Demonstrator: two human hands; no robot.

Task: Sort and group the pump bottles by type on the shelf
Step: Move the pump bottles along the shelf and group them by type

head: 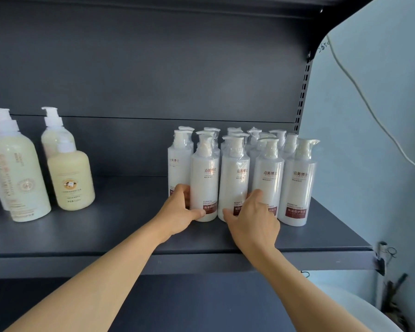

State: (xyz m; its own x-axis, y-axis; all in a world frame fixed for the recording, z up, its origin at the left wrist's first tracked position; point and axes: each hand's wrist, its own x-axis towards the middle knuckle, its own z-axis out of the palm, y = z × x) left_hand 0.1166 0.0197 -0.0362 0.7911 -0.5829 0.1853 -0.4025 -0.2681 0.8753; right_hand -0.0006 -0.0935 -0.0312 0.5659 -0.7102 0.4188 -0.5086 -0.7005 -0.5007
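Note:
Several white plastic-wrapped keratin conditioner pump bottles stand bunched in rows at the right of the dark shelf [130,226]. My left hand [181,212] grips the base of the second front bottle [205,178], thumb across its front and fingers behind it. My right hand [252,216] grips the neighbouring front bottle [235,178] low down, covering part of its red label. To their right stand two more front bottles [268,178] [297,185]. At the shelf's left stand cream-yellow pump bottles: a tall one [15,173], a shorter round one [70,178] and another behind [54,133].
The shelf's right end meets a slotted upright [303,87] and a pale blue wall with a hanging white cable [369,109]. A wide bare stretch of shelf lies between the yellow and white groups. A dark back panel closes the rear. More bottles are cut off at the far left edge.

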